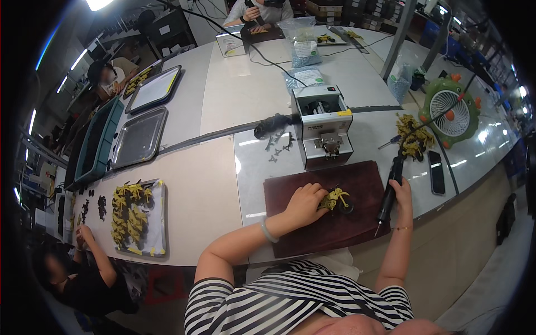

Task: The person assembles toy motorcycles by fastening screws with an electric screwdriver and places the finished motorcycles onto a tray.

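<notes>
My left hand point(306, 205) is closed on a small yellow toy bike point(336, 198) with a dark round wheel, resting on a dark red cloth point(357, 229). Its fingers hide the bike's left end. To the right, my right hand point(401, 196) wraps round a black electric screwdriver point(387, 195), whose thin bit points down toward the cloth's right edge. Bit and bike are apart. A heap of similar yellow parts point(414, 138) lies beyond the screwdriver, with a small hand screwdriver point(389, 142) beside it.
Behind the cloth stands a box-shaped machine point(324, 131), with loose dark parts point(275, 146) at its left. A phone point(437, 173) and a green fan point(451, 114) are at the right. On the left lie a tray of yellow parts point(162, 223) and a metal tray point(139, 137). Co-workers sit around the table.
</notes>
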Motion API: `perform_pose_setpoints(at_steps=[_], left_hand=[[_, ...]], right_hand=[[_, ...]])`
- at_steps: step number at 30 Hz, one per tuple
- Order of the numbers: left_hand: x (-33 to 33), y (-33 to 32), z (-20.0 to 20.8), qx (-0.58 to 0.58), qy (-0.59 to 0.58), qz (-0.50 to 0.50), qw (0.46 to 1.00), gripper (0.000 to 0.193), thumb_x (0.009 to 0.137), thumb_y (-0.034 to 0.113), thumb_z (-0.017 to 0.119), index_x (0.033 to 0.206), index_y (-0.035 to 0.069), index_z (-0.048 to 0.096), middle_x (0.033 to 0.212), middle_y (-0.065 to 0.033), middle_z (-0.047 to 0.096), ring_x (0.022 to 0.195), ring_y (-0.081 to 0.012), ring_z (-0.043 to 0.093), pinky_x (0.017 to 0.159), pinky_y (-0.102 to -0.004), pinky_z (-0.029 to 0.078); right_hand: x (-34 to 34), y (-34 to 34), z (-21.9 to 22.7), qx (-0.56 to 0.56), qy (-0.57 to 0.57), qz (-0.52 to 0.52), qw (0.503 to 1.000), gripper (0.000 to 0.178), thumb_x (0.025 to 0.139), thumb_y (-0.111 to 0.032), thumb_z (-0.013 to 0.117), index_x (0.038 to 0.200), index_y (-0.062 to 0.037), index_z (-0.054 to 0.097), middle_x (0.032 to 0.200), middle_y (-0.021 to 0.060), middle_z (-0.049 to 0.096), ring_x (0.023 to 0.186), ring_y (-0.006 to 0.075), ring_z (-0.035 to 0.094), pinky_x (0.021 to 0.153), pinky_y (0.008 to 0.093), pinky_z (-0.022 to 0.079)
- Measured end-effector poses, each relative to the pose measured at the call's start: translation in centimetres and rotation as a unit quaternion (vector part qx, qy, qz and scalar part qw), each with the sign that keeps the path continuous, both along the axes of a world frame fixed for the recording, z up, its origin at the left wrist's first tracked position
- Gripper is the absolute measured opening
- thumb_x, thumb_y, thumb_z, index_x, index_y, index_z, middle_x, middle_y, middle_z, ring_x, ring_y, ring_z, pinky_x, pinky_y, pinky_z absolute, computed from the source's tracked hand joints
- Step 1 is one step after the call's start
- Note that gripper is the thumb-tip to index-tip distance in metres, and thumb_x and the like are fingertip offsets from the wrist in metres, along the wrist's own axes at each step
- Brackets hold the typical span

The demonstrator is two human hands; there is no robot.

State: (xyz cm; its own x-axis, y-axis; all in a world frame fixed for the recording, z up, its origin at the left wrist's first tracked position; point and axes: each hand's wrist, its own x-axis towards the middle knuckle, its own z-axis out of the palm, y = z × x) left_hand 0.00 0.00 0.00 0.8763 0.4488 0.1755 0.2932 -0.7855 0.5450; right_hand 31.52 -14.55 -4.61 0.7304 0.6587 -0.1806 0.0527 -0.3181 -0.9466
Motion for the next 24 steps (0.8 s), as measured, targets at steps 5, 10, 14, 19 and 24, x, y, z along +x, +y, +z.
perform_pose_setpoints(at_steps=[5, 10, 14, 19, 24], left_hand=[[-1.0, 1.0, -1.0, -0.006, -0.035, 0.001, 0.999, 0.039, 0.066, 0.022, 0.072, 0.100, 0.007, 0.059, 0.092, -0.0062, 0.051, 0.087, -0.0241, 0.049, 0.073, -0.0349, 0.041], [-0.6, 1.2, -2.2, -0.029, -0.099, 0.019, 0.994, 0.039, 0.065, 0.020, 0.073, 0.099, 0.006, 0.060, 0.091, -0.0075, 0.050, 0.085, -0.0251, 0.048, 0.072, -0.0357, 0.041], [-0.3, 2.2, -2.1, -0.046, -0.114, 0.024, 0.992, 0.040, 0.064, 0.017, 0.072, 0.100, 0.007, 0.058, 0.089, -0.0087, 0.049, 0.083, -0.0275, 0.047, 0.071, -0.0374, 0.039], [-0.3, 3.1, -1.8, -0.035, -0.111, 0.028, 0.993, 0.038, 0.065, 0.016, 0.071, 0.098, 0.008, 0.055, 0.093, -0.0075, 0.048, 0.086, -0.0259, 0.045, 0.072, -0.0368, 0.036], [-0.4, 3.1, -2.3, -0.066, -0.098, 0.024, 0.993, 0.037, 0.065, 0.016, 0.071, 0.097, 0.007, 0.055, 0.093, -0.0069, 0.049, 0.089, -0.0251, 0.046, 0.074, -0.0363, 0.035]], right_hand=[[-3.8, 0.1, 5.2, 0.284, 0.411, -0.017, 0.866, 0.056, 0.082, -0.036, 0.053, 0.125, -0.0008, 0.042, 0.077, 0.0055, 0.049, 0.058, 0.0114, 0.045, 0.053, 0.0213, 0.038], [-8.3, 2.5, 9.8, 0.381, 0.474, -0.007, 0.793, 0.056, 0.088, -0.055, 0.039, 0.134, -0.0230, 0.036, 0.076, 0.0050, 0.050, 0.059, 0.0131, 0.047, 0.056, 0.0267, 0.043], [-10.2, 6.4, 12.6, 0.353, 0.390, 0.085, 0.846, 0.063, 0.087, -0.062, 0.033, 0.137, -0.0247, 0.027, 0.066, 0.0040, 0.041, 0.054, 0.0137, 0.043, 0.054, 0.0300, 0.042], [-12.4, 11.9, 14.6, 0.479, 0.126, 0.088, 0.864, 0.076, 0.081, -0.065, 0.042, 0.131, -0.0091, 0.027, 0.067, 0.0070, 0.050, 0.052, 0.0154, 0.048, 0.052, 0.0284, 0.042], [-13.7, 15.9, 14.6, 0.476, -0.109, 0.041, 0.872, 0.083, 0.077, -0.074, 0.037, 0.129, -0.0100, 0.028, 0.066, 0.0073, 0.051, 0.050, 0.0161, 0.048, 0.050, 0.0297, 0.041]])
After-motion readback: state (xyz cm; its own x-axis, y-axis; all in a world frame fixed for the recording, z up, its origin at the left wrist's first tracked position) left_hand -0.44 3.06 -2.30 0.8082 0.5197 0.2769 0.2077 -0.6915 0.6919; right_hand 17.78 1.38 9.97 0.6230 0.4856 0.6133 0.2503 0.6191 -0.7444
